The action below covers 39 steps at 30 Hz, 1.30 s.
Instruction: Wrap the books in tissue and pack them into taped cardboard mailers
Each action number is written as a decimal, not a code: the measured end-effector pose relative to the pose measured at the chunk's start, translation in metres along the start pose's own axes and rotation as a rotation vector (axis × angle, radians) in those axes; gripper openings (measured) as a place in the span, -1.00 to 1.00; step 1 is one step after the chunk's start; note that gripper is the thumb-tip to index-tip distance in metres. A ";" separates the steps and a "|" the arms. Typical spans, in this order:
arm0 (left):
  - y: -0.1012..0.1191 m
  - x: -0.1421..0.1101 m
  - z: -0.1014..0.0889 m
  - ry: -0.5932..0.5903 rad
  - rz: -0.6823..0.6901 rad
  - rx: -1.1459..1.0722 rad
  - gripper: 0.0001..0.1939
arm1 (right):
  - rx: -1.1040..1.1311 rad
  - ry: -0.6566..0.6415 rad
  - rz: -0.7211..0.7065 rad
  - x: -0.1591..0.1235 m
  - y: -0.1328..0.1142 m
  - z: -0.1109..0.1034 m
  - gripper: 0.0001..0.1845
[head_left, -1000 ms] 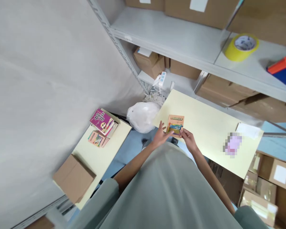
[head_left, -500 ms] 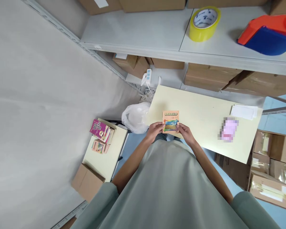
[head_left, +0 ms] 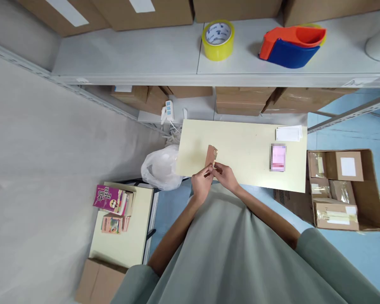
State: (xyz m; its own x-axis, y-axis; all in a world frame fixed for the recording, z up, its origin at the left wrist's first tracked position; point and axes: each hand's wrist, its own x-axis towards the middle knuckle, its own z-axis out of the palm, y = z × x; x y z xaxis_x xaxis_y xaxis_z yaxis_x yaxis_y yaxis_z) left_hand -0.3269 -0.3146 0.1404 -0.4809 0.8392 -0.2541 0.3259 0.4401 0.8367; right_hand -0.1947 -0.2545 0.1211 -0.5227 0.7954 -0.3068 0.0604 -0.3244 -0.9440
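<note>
A small thin orange-pink book (head_left: 210, 155) stands turned partly edge-on above the cream table (head_left: 237, 139), its cover picture angled away from view. My left hand (head_left: 202, 184) is closed on its lower end, thumb and fingers pinched together. From the other side my right hand (head_left: 226, 177) pinches the same lower edge, its fingertips touching those of the left hand. The exact grip of the fingertips is partly hidden. A pink blurred-out item (head_left: 278, 157) and white paper cards (head_left: 288, 134) lie farther right on the table.
At left, a side table (head_left: 123, 242) bears a purple book (head_left: 109, 197), small books (head_left: 112, 224) and a cardboard box (head_left: 99, 282). A white plastic bag (head_left: 161, 169) hangs beside the main table. The shelf ahead holds yellow tape (head_left: 220, 48) and a tape dispenser (head_left: 291, 52). An open carton (head_left: 375, 198) stands right.
The small book has turned from facing me flat to nearly edge-on. My hands have come together at its lower end. The head view has shifted right.
</note>
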 end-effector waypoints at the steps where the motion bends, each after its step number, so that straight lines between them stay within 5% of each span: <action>1: 0.003 -0.004 0.001 -0.014 0.014 0.042 -0.73 | -0.030 0.043 0.004 -0.001 -0.001 0.000 -0.45; 6: 0.009 -0.002 -0.007 -0.160 0.028 -0.107 -0.61 | -0.059 0.114 0.054 -0.002 0.000 -0.021 -0.38; 11: 0.010 0.020 -0.039 -0.025 -0.068 -0.306 -0.33 | 0.086 0.053 0.051 -0.004 -0.021 -0.038 -0.41; 16: 0.018 0.021 -0.069 -0.273 -0.229 -0.643 -0.34 | 0.276 -0.066 0.027 -0.007 -0.056 -0.036 -0.48; 19: 0.025 0.015 -0.074 -0.292 -0.274 -0.751 -0.40 | 0.292 -0.096 0.009 -0.006 -0.067 -0.032 -0.48; 32: 0.047 0.016 -0.088 -0.267 -0.159 -0.538 -0.33 | 0.217 -0.101 -0.055 -0.002 -0.075 -0.033 -0.46; 39: 0.056 0.028 -0.074 -0.092 0.028 -0.202 -0.53 | -0.048 0.253 -0.081 0.014 -0.057 -0.026 -0.59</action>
State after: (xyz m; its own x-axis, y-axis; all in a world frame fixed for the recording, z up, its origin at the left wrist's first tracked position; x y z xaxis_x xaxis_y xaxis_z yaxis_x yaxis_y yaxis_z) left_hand -0.3825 -0.2899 0.2159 -0.3944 0.8799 -0.2650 0.1634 0.3510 0.9220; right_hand -0.1832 -0.2117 0.1676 -0.2990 0.9223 -0.2449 0.0701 -0.2348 -0.9695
